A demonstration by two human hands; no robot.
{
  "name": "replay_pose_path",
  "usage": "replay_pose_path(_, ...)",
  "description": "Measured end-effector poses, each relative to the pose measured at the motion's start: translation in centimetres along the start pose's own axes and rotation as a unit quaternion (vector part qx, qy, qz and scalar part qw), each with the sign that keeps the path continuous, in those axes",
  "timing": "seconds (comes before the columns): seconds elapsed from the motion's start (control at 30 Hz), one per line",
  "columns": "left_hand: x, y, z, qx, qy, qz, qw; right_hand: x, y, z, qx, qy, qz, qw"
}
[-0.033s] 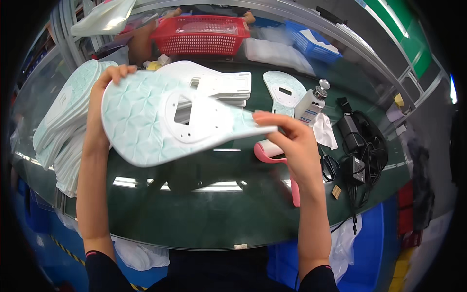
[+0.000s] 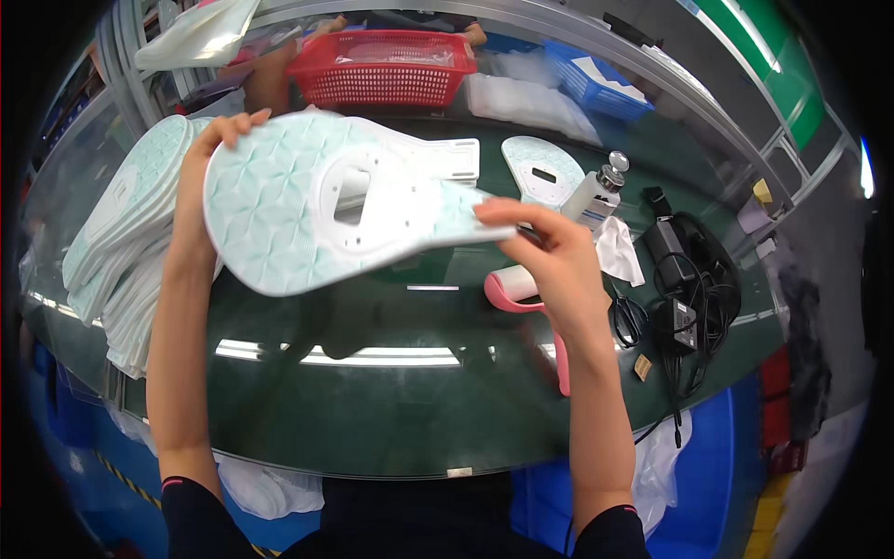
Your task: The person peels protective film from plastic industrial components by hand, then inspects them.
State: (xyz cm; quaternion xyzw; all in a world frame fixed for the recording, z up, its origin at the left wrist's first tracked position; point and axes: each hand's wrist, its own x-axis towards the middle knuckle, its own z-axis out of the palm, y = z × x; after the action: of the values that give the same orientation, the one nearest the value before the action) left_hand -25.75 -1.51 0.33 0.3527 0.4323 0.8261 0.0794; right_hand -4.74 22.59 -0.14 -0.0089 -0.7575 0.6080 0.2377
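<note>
Between my hands, above the table, is a paddle-shaped white plastic panel (image 2: 270,210) with a pale mint petal relief and a four-sided cutout. My left hand (image 2: 219,140) grips its broad rounded end at the upper left edge. The fingers and thumb of my right hand (image 2: 549,252) pinch its narrow end. Behind it lies a stack of white panels (image 2: 456,158), partly hidden. A taller pile of similar mint-patterned panels (image 2: 130,214) leans beside my left forearm. Under my right hand lies a lint roller (image 2: 507,291) with a pink handle, partly covered by the wrist.
One more patterned panel (image 2: 535,168) lies behind a white pump bottle (image 2: 596,194) and a white cloth (image 2: 616,252). Black cables and an adapter (image 2: 675,321) occupy the right side. A red basket (image 2: 382,79) and a blue basket (image 2: 596,84) stand at the back.
The held panel has shifted slightly up and away from me, its lower edge higher over the table. My right hand has moved a little left and up with it; both hands keep their grip.
</note>
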Motion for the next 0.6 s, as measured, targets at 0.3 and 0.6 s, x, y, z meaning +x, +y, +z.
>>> replay_pose_path(0.3, 5.4, -5.2, -3.9, 0.078, 0.279, -0.203, 0.935, 7.3, 6.9, 1.8, -0.214, -0.012, -0.124, 0.969)
replay_pose_path(0.6, 3.2, -4.7, -2.7, 0.148, 0.125, -0.085, 0.977, 7.8, 5.9, 2.4, -0.163, 0.073, -0.159, 0.971)
